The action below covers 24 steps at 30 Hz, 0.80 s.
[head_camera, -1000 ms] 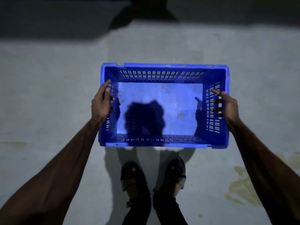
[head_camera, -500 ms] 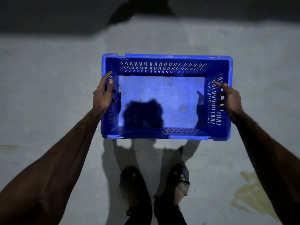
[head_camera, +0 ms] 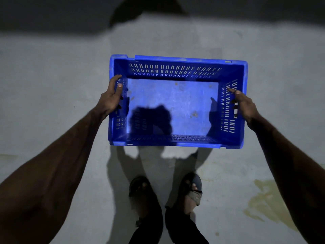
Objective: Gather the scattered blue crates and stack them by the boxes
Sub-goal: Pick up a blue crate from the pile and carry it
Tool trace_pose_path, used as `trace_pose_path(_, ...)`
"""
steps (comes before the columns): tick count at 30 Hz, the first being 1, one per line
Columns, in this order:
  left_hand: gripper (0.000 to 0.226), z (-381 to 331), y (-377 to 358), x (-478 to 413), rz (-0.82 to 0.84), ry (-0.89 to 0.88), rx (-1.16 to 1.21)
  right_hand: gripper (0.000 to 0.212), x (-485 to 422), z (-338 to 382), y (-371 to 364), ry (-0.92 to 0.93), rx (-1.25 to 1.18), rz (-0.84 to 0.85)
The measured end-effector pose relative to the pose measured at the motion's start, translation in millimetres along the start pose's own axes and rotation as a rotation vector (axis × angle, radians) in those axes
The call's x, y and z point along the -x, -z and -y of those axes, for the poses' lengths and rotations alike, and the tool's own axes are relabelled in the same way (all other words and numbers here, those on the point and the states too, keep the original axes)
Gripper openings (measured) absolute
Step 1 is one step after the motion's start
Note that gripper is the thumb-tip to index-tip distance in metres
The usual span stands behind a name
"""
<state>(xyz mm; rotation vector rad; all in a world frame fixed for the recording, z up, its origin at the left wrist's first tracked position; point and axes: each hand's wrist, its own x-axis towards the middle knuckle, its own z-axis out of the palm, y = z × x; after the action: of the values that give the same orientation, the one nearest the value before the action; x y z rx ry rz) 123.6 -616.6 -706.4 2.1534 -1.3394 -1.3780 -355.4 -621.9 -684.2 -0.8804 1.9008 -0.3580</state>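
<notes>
Your left hand (head_camera: 110, 101) and right hand (head_camera: 245, 106) are gripping the blue crate (head_camera: 175, 103), mouth up, long axis 9-to-3 o'clock, holding it nearer 12 than 1 second ago.

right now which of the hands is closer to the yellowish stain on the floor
Right. The right hand grips the blue crate end on the side of the yellowish stain; the left hand grips the opposite end, across the crate.

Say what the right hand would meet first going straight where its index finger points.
Probably the far wall of the blue crate: the right hand grips the right end wall, index finger lying along it toward the far corner. Depth is unclear.
</notes>
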Motion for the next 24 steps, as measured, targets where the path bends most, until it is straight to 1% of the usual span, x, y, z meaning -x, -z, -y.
trace_pose_path(2, 0.051, -10.7, 11.3, 7.5, 0.008, 0.025, -0.058, 0.041, 3.0, 5.0, 5.2, -0.089, -0.040, 0.007)
trace_pose_path(3, 0.051, -16.0, 16.2, 15.1, -0.033, -0.001, -0.126, 0.039, 8.8, 7.4, 8.0, -0.115, -0.061, -0.020)
trace_pose_path(5, 0.051, -28.1, 26.5, 39.6, -0.157, -0.078, -0.257, 0.039, 30.6, 14.6, 14.1, -0.085, 0.002, -0.123)
trace_pose_path(6, 0.051, -36.5, 32.0, 55.6, -0.190, -0.079, -0.269, 0.040, 46.6, 21.0, 17.2, -0.056, 0.052, -0.166)
trace_pose_path(7, 0.050, -45.8, 37.3, 73.0, -0.188, -0.061, -0.259, 0.039, 65.7, 29.2, 20.0, -0.047, 0.081, -0.183)
trace_pose_path(9, 0.044, -68.9, 51.5, 112.3, -0.077, -0.031, -0.238, 0.035, 108.8, 53.7, 23.1, -0.063, 0.075, -0.145)
trace_pose_path(11, 0.035, -98.4, 64.3, 160.5, 0.028, -0.084, -0.224, 0.030, 159.4, 82.4, 25.8, -0.053, 0.093, -0.105)
trace_pose_path(12, 0.031, -115.9, 71.6, 188.7, 0.035, -0.117, -0.206, 0.028, 186.9, 98.6, 27.2, -0.032, 0.101, -0.082)
trace_pose_path(14, 0.026, -156.7, 86.4, 248.1, 0.042, -0.116, -0.129, 0.023, 248.4, 134.4, 31.8, -0.013, 0.087, -0.039)
trace_pose_path(16, 0.024, -199.7, 100.6, 309.0, 0.080, -0.143, -0.100, 0.020, 312.5, 172.6, 39.8, 0.013, 0.066, 0.032)
trace_pose_path(18, 0.025, -238.6, 114.4, 366.5, 0.134, -0.188, -0.089, 0.023, 373.7, 204.0, 53.6, 0.059, 0.089, 0.115)
trace_pose_path(21, 0.024, -290.8, 129.9, 437.8, 0.208, -0.188, -0.067, 0.035, 451.3, 237.9, 74.1, 0.176, 0.218, 0.252)
trace_pose_path(24, 0.024, -335.0, 153.7, 511.9, 0.174, -0.229, -0.007, 0.040, 529.3, 270.7, 104.4, 0.263, 0.280, 0.325)
